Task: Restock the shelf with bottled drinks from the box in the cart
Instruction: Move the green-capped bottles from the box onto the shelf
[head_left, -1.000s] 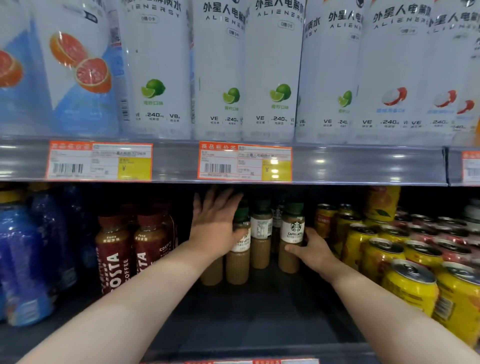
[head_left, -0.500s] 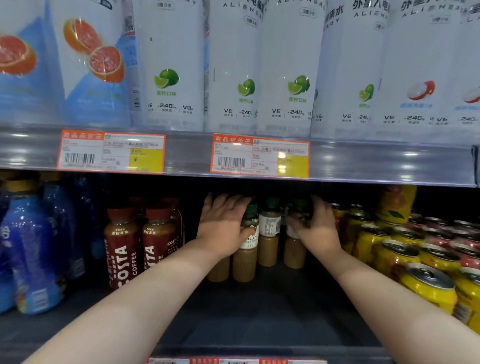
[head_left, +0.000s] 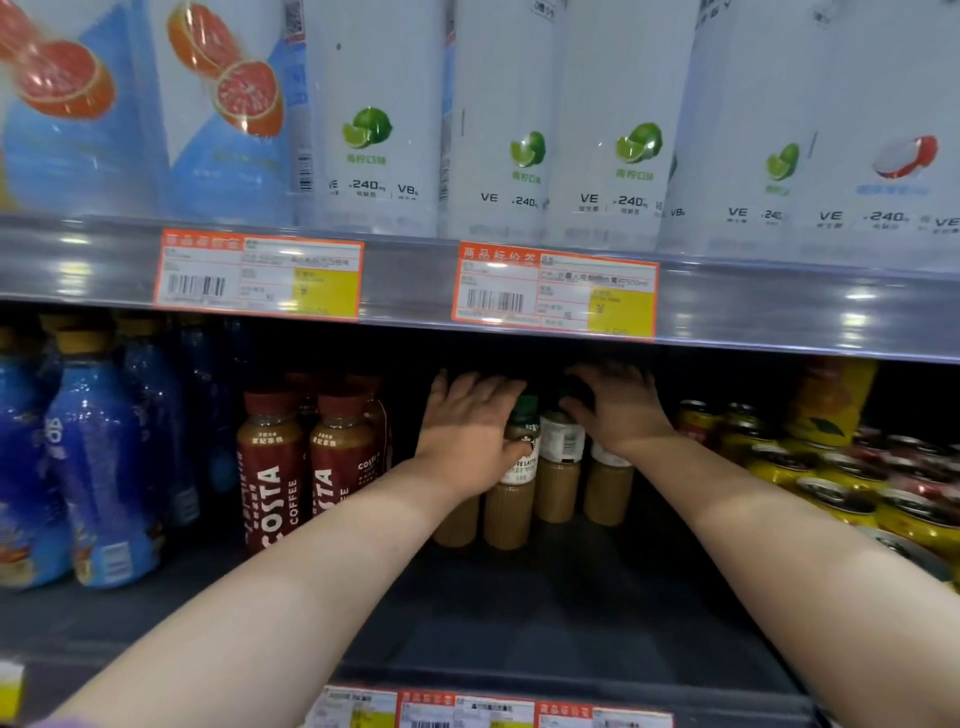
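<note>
Under the upper shelf's two orange price tags (head_left: 555, 291), both my hands reach among the latte bottles (head_left: 558, 465), four visible, standing on the lower shelf (head_left: 545, 613). Left hand (head_left: 467, 431), fingers spread, presses one bottle's side; right hand (head_left: 621, 410) cups another's top. Two Costa bottles (head_left: 304, 462) stand left.

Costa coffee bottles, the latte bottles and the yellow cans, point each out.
Costa coffee bottles (head_left: 270, 467), head view, front bottle's red label.
Latte bottles (head_left: 558, 483), head view, middle bottle's body.
Yellow cans (head_left: 831, 499), head view, a front can's top.
</note>
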